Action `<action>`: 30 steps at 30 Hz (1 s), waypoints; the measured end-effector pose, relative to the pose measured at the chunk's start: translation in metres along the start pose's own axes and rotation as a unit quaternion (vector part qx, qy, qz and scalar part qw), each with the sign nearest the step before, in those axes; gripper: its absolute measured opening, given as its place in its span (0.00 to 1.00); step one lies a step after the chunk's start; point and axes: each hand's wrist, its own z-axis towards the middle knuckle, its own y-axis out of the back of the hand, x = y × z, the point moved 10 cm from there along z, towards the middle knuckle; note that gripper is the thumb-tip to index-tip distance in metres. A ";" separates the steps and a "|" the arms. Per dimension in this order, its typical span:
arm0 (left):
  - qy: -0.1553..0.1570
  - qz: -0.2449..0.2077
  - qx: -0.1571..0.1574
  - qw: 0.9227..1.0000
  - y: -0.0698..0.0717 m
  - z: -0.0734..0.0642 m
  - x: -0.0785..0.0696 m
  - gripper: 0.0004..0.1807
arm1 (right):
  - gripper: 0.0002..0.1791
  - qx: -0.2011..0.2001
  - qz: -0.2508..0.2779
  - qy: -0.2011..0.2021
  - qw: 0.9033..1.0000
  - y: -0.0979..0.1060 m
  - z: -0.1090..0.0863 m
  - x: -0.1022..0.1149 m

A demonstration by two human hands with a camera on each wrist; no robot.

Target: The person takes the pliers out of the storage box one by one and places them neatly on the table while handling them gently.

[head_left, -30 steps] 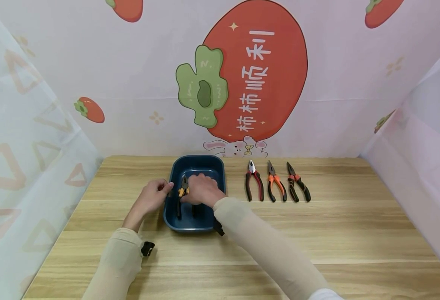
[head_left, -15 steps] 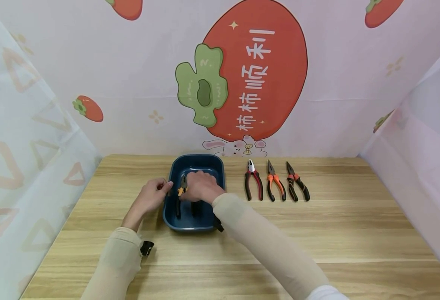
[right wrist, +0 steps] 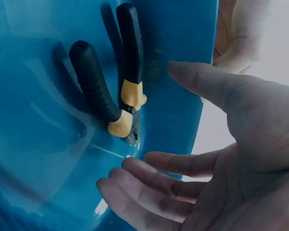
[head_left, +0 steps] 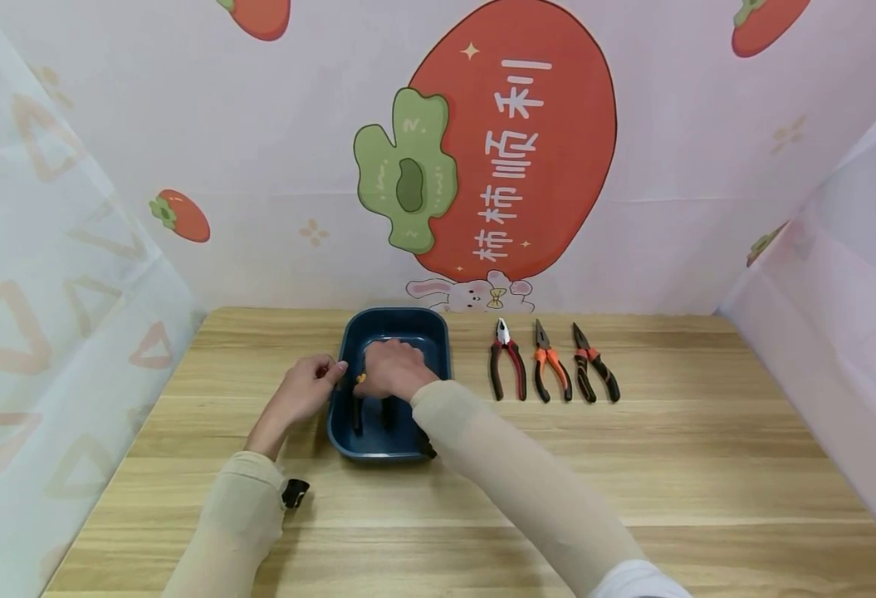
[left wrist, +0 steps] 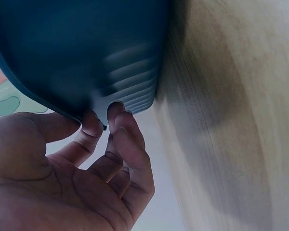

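My left hand (head_left: 306,389) pinches the left rim of a deep blue tray (head_left: 387,457) between thumb and index finger. The left wrist view shows this grip at the tray's edge (left wrist: 48,105), other fingers curled below. Inside lies a pair of pliers (right wrist: 130,53) with black and yellow handles, spread apart. My right hand (head_left: 396,370) hovers over them in the tray, hiding most of their head from the head view. From the right wrist, that hand (right wrist: 245,154) has fingers and thumb apart beside the pliers, with nothing between them.
Right of the tray, three more pliers lie in a row on the wooden table (head_left: 669,465): red-and-black pliers (head_left: 508,365), orange-and-black pliers (head_left: 553,370) and black-and-red pliers (head_left: 597,370). A patterned cloth backdrop (head_left: 296,274) rises behind the table.
My right hand has shifted slightly left and now covers more of the pliers in the tray. The left hand stays on the rim.
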 end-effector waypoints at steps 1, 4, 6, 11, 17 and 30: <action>0.000 0.000 -0.001 1.000 0.000 0.000 0.000 0.18 | 0.18 0.001 -0.001 0.000 1.000 -0.001 0.001 0.000; 0.003 -0.004 0.000 1.000 -0.001 0.000 0.000 0.18 | 0.18 0.006 -0.002 0.000 1.000 -0.004 0.004 0.001; 0.004 -0.005 0.002 1.000 -0.001 0.001 0.000 0.18 | 0.18 0.009 -0.001 0.001 1.000 -0.006 0.005 0.002; 0.006 -0.005 0.006 1.000 -0.001 0.001 0.000 0.18 | 0.18 0.016 0.003 -0.001 1.000 -0.008 0.007 0.002; 0.007 0.000 0.006 1.000 -0.001 0.001 -0.001 0.18 | 0.19 0.022 0.001 -0.010 1.000 -0.010 0.012 0.000; 0.016 -0.013 0.007 1.000 -0.001 0.000 0.003 0.20 | 0.19 0.028 -0.006 -0.024 0.999 -0.014 0.019 -0.002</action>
